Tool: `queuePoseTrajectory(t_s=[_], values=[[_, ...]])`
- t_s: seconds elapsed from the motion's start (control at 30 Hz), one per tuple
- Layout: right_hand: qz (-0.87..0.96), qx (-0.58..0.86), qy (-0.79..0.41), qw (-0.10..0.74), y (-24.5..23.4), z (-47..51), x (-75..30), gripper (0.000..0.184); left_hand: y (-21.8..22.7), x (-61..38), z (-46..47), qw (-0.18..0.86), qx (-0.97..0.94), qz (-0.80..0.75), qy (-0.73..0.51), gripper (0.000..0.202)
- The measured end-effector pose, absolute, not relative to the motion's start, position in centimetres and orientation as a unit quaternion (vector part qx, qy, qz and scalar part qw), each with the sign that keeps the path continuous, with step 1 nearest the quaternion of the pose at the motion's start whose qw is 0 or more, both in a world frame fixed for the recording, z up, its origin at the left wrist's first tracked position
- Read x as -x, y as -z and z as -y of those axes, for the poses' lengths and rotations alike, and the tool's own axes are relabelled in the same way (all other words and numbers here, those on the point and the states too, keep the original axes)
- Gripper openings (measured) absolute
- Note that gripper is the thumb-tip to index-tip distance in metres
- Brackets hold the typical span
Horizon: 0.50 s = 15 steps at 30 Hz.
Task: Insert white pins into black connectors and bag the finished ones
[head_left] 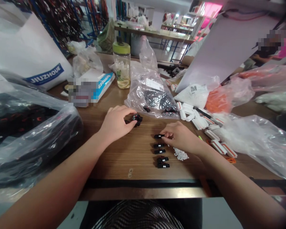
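Black connector housings (137,120) sit in the curve between the thumb and fingers of my left hand (118,122), low over the table. A little to the right, my right hand (180,136) pinches the end of a single black connector housing (159,136) that bears white dots. Below it, several like housings (160,151) lie in a column, each with small white plugs showing in its face. Beside the column, under my right wrist, is a little heap of loose white plugs (181,155). My fingertips partly cover what both hands hold.
A clear bag of black parts (154,95) stands behind my hands, beside a green-lidded bottle (121,65). White-and-orange pieces (199,119) and plastic bags (255,140) lie on the right. A large bag of black parts (33,127) fills the left. The table's front edge (143,192) is near me.
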State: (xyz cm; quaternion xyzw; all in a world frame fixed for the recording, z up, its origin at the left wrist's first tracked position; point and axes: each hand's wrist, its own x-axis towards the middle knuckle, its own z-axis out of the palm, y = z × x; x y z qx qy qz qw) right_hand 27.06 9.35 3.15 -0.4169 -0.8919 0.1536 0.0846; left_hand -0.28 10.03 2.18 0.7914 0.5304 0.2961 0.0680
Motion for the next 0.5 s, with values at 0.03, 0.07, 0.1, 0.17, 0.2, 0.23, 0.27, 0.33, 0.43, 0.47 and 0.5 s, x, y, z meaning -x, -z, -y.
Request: queuePoseTrajectory(t_s=[0.03, 0.07, 0.1, 0.17, 0.2, 0.23, 0.27, 0.33, 0.43, 0.47, 0.5], values=[[0.891, 0.418, -0.155, 0.089, -3.1, -9.3, -26.9, 0.014, -2.1, 0.6, -10.3, 0.059, -0.802, -0.531, -0.266, 0.024], [0.89, 0.418, -0.157, 0.092, -3.1, -9.2, -26.8, 0.014, -2.0, 0.7, -10.5, 0.048, -0.813, -0.528, -0.24, 0.026], [0.889, 0.418, -0.161, 0.094, -3.2, -9.1, -26.7, 0.014, -1.9, 0.7, -10.5, 0.036, -0.823, -0.523, -0.219, 0.025], [0.883, 0.425, -0.175, 0.098, -3.4, -8.9, -26.9, 0.016, -1.5, 0.3, -10.3, 0.016, -0.839, -0.509, -0.193, 0.018], [0.874, 0.438, -0.184, 0.104, -3.6, -8.7, -27.3, 0.018, -1.4, 0.1, -10.2, 0.008, -0.845, -0.502, -0.184, 0.015], [0.862, 0.456, -0.192, 0.11, -3.9, -8.6, -27.8, 0.02, -1.4, -0.1, -10.1, 0.001, -0.85, -0.497, -0.178, 0.012], [0.848, 0.478, -0.197, 0.115, -4.2, -8.3, -28.5, 0.021, -1.4, -0.2, -10.0, -0.001, -0.852, -0.494, -0.175, 0.01], [0.82, 0.53, -0.188, 0.108, -4.7, -7.8, -30.3, 0.019, -1.6, -0.3, -9.8, 0.012, -0.844, -0.503, -0.188, 0.008], [0.788, 0.591, -0.164, 0.056, -4.9, -6.9, -33.1, 0.017, -2.3, -0.4, -9.2, 0.081, -0.815, -0.517, -0.25, 0.006], [0.781, 0.602, -0.163, 0.045, -4.8, -6.6, -33.8, 0.017, -2.5, -0.5, -8.8, 0.111, -0.807, -0.512, -0.27, 0.007], [0.777, 0.605, -0.168, 0.041, -4.7, -6.3, -34.3, 0.018, -2.8, -0.7, -8.4, 0.14, -0.804, -0.503, -0.285, 0.007]])
